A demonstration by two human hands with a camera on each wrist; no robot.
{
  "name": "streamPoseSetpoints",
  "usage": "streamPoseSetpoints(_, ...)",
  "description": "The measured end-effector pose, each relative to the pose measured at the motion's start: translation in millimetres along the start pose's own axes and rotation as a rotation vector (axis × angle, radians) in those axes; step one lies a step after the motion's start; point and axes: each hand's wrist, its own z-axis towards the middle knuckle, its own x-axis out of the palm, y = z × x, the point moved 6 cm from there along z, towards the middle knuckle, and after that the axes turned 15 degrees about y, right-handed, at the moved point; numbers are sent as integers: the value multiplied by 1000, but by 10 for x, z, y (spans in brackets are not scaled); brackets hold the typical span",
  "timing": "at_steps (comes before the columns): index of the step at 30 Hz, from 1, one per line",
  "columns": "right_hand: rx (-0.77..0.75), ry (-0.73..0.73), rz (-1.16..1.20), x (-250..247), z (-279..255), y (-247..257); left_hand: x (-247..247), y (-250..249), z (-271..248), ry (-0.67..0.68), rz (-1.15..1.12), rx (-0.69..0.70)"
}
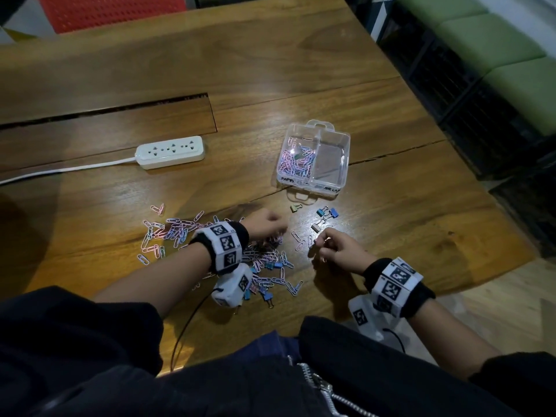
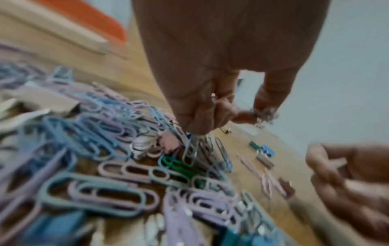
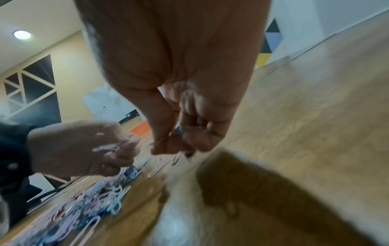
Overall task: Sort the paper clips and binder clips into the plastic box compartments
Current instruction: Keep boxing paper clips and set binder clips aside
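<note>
Centrally: clip heap [image 1: 210, 251] sprawling across table [image 1: 301, 70], partly hidden under left wrist. Left hand [image 1: 266, 225] curling over heap, pinching paper clips. Right hand [image 1: 337, 248] pinching paper clips beside heap. Box [image 1: 314, 159] lying open beyond hands, paper clips filling left compartment. Binder clips [image 1: 326, 212] lying between box and hands. Power strip [image 1: 170, 152] resting far left, well apart.
</note>
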Motion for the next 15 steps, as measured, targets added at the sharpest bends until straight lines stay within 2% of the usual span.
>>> streamPoseSetpoints(2, 16, 94, 9, 20, 12, 16, -42, 86, -30, 24, -373, 19)
streamPoseSetpoints(4, 46, 160, -20, 47, 29, 25, -58, 115, -64, 38, -631, 68)
streamPoseSetpoints(6, 74, 163, -65, 57, 57, 34, -45, 92, -100, 63, -798, 148)
streamPoseSetpoints(9, 108, 115, -103, 23, 119, 33, 16, 17, -143, 138, -933, 222)
streamPoseSetpoints(12, 99, 40, -183, -29, 160, 77, 65, 51, -113, 155, -844, 163)
streamPoseSetpoints(15, 77, -11, -250, -54, 166, 133, 53, 62, -87, 75, -411, 27)
